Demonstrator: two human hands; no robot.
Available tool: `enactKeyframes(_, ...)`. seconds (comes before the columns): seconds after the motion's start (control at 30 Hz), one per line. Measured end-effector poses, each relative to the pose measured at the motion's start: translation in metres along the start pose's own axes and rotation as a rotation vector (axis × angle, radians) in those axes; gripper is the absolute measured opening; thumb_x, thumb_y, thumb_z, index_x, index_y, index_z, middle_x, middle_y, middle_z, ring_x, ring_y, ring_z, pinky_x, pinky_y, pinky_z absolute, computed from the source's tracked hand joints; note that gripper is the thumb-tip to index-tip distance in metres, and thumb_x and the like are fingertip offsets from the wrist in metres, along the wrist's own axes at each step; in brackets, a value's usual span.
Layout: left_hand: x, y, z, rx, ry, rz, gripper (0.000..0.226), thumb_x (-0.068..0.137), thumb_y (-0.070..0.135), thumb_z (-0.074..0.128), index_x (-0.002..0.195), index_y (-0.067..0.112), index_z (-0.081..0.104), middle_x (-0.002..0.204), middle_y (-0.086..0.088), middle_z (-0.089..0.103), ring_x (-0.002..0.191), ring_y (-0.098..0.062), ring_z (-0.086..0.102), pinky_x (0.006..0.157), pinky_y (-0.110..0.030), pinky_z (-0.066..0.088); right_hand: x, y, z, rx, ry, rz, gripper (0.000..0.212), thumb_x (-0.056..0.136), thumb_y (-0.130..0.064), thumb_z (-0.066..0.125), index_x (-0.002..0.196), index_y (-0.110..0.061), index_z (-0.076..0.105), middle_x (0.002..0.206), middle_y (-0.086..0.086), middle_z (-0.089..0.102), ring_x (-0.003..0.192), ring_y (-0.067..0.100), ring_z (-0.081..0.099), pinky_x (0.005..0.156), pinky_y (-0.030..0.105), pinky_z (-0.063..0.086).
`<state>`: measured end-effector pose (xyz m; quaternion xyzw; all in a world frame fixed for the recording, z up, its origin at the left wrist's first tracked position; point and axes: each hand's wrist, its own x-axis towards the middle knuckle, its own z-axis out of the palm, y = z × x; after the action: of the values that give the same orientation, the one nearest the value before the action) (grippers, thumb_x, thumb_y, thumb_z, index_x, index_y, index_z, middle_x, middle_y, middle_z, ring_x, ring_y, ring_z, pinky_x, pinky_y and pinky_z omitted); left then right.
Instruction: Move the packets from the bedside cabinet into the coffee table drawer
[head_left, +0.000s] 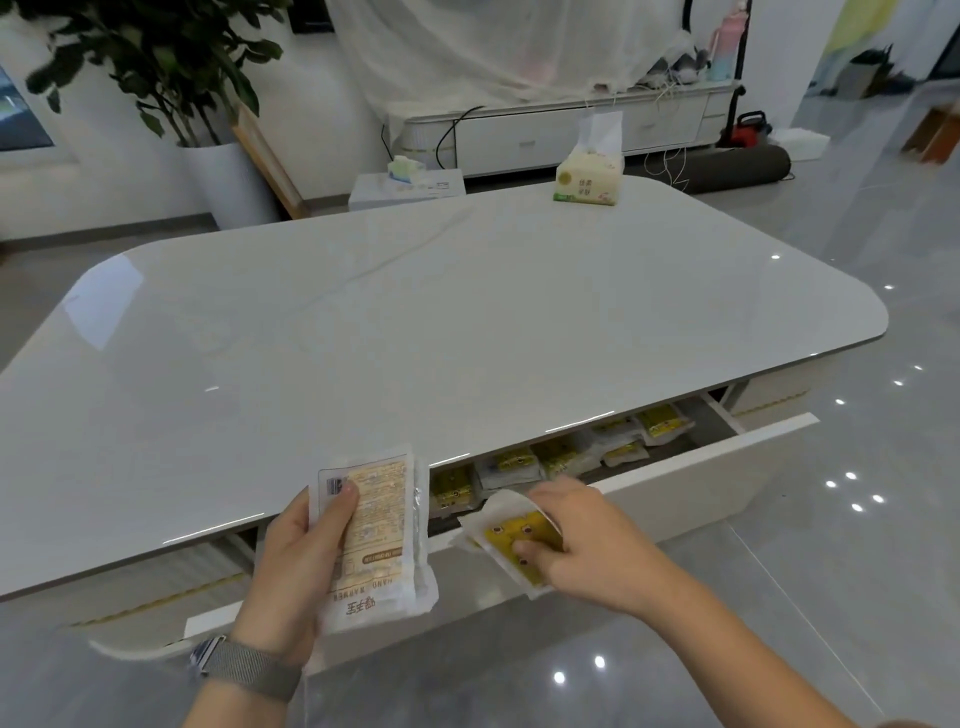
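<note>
Low in the frame, my left hand (298, 551) grips a stack of packets (374, 535). Right of it, my right hand (576, 540) pinches a yellow packet (519, 540) over the open drawer (691, 467), where I see more packets (566, 452) under the coffee table (415, 322) top.

"HAND" on held packet (375, 540)

Glossy grey floor (779, 623) (ceiling-light glints), white TV cabinet (545, 135)
</note>
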<state>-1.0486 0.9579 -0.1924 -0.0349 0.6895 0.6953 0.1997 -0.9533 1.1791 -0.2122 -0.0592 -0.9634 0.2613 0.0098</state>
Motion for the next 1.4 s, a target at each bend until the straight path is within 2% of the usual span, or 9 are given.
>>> enactKeyframes(0.13,0.004,0.001,0.007,-0.022,0.035,-0.019,0.015,0.096,0.022,0.053,0.097,0.015,0.066,0.082,-0.002,0.074,0.07,-0.015,0.072,0.054,-0.028,0.055,0.003,0.002,-0.002,-0.016,-0.072,-0.026,0.038,0.087,-0.034,0.062,0.124,-0.024,0.062,0.145,-0.016,0.04,0.14,0.008,0.021,0.119,0.031,0.011)
enactKeyframes(0.37,0.001,-0.005,0.019,0.029,-0.004,0.014,0.019,0.099,0.018,0.047,0.093,0.016,0.065,0.078,0.002,0.075,0.066,-0.009,0.072,0.054,-0.023,0.054,-0.01,0.002,-0.008,0.277,-0.196,0.162,0.022,0.086,-0.032,0.066,0.107,-0.025,0.066,0.1,-0.01,0.064,0.097,0.008,0.061,0.089,0.032,0.053)
enactKeyframes(0.53,0.003,-0.012,0.017,0.073,0.042,0.051,0.019,0.099,0.018,0.047,0.114,0.026,0.057,0.099,0.005,0.069,0.082,-0.009,0.069,0.063,-0.023,0.055,-0.028,0.011,-0.011,0.322,-0.288,0.211,0.022,0.083,-0.038,0.067,0.095,-0.02,0.068,0.088,0.001,0.072,0.084,0.012,0.068,0.084,0.041,0.054)
enactKeyframes(0.63,0.006,-0.015,0.011,0.128,0.104,0.077,0.031,0.099,0.023,0.048,0.13,0.022,0.048,0.11,0.003,0.066,0.094,-0.015,0.067,0.076,-0.033,0.056,-0.041,0.013,-0.013,0.366,-0.322,0.23,0.039,0.078,-0.046,0.065,0.099,-0.013,0.066,0.089,0.01,0.07,0.085,0.022,0.068,0.083,0.045,0.054)
enactKeyframes(0.83,0.004,-0.014,0.011,0.128,0.141,0.037,0.025,0.099,0.023,0.048,0.085,0.013,0.067,0.09,-0.008,0.073,0.084,-0.025,0.071,0.077,-0.043,0.058,-0.062,0.015,-0.014,0.598,-0.414,0.285,0.023,0.083,-0.035,0.068,0.106,-0.031,0.067,0.096,-0.002,0.074,0.092,0.013,0.07,0.091,0.042,0.052)
enactKeyframes(1.03,-0.002,-0.024,0.025,0.214,0.029,0.103,0.024,0.099,0.029,0.047,0.096,0.015,0.067,0.092,-0.001,0.074,0.088,-0.02,0.07,0.082,-0.041,0.056,-0.044,-0.008,-0.015,1.374,-0.242,0.42,0.034,0.066,-0.018,0.08,0.099,-0.011,0.075,0.101,0.016,0.073,0.091,0.03,0.072,0.069,0.038,0.059)
enactKeyframes(1.17,-0.01,-0.035,0.04,0.275,0.011,0.161,0.027,0.099,0.04,0.043,0.099,0.019,0.061,0.092,0.004,0.067,0.091,-0.015,0.063,0.085,-0.034,0.05,-0.01,-0.034,0.008,1.576,-0.219,0.453,0.032,0.085,-0.014,0.064,0.114,-0.003,0.068,0.112,0.018,0.069,0.1,0.032,0.069,0.076,0.043,0.059)
enactKeyframes(1.33,-0.002,-0.045,0.039,0.187,-0.147,-0.074,0.097,0.066,0.095,0.024,0.138,0.032,0.043,0.136,0.007,0.053,0.126,-0.014,0.05,0.107,-0.044,0.038,0.017,-0.05,0.032,1.432,-0.224,0.425,0.033,0.09,-0.02,0.061,0.123,-0.016,0.061,0.109,0.008,0.072,0.099,0.024,0.07,0.081,0.038,0.059)
enactKeyframes(1.4,0.004,-0.043,0.032,0.341,-0.175,-0.121,0.103,0.066,0.095,0.021,0.145,0.029,0.034,0.143,0.001,0.047,0.131,-0.02,0.045,0.109,-0.046,0.036,0.024,-0.048,0.038,1.341,-0.214,0.403,0.042,0.088,-0.017,0.067,0.126,-0.029,0.052,0.109,0.004,0.072,0.097,0.02,0.071,0.076,0.035,0.06)
